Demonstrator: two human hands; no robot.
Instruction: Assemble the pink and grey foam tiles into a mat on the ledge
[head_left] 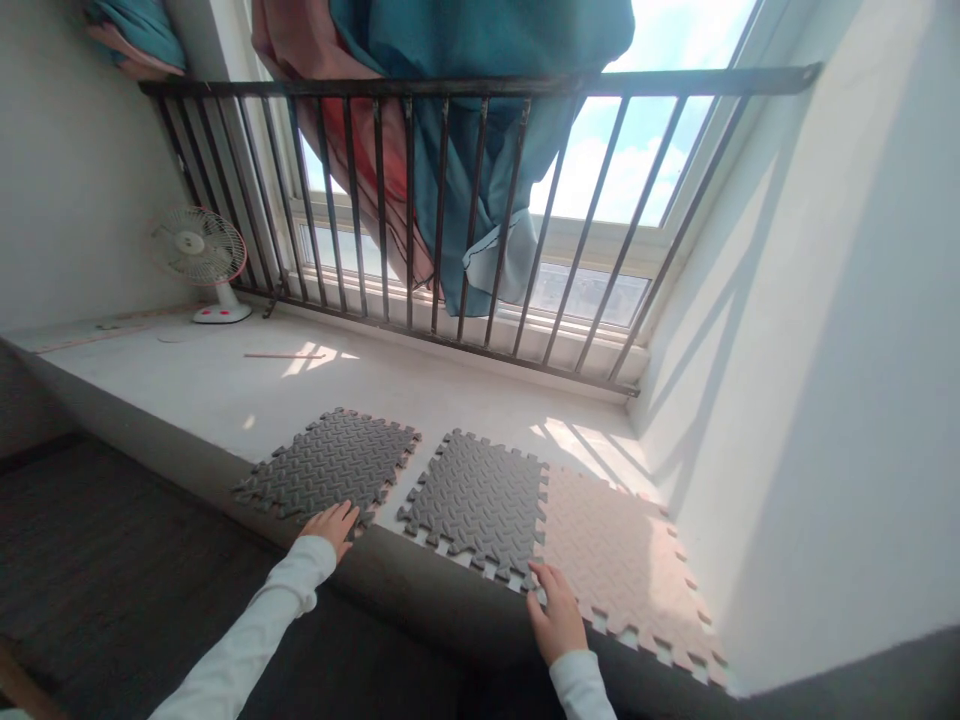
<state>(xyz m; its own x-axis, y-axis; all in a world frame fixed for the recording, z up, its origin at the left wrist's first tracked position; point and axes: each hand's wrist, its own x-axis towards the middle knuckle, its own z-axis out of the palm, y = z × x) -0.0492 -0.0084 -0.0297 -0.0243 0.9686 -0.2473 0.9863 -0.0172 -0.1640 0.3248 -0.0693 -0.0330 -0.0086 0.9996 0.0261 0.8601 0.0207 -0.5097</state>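
Three foam mat tiles with jigsaw edges lie on the white window ledge. My left hand [330,527] rests at the front edge of the left dark grey tile [334,462], its fingers spread a little on the surface. Beside it, across a narrow gap, is a second dark grey tile [480,500], whose right side meets a pale pink-beige tile [622,560]. At the near corner where those two meet is my right hand [556,612], fingers apart, thumb by the front edge. Neither hand grips anything.
A small white fan [201,250] stands at the ledge's left end. A thin stick [283,356] lies on the ledge [202,375]. Behind runs a dark metal railing [480,88] with teal and pink curtains [457,190] at the window. A white wall [832,400] rises on the right.
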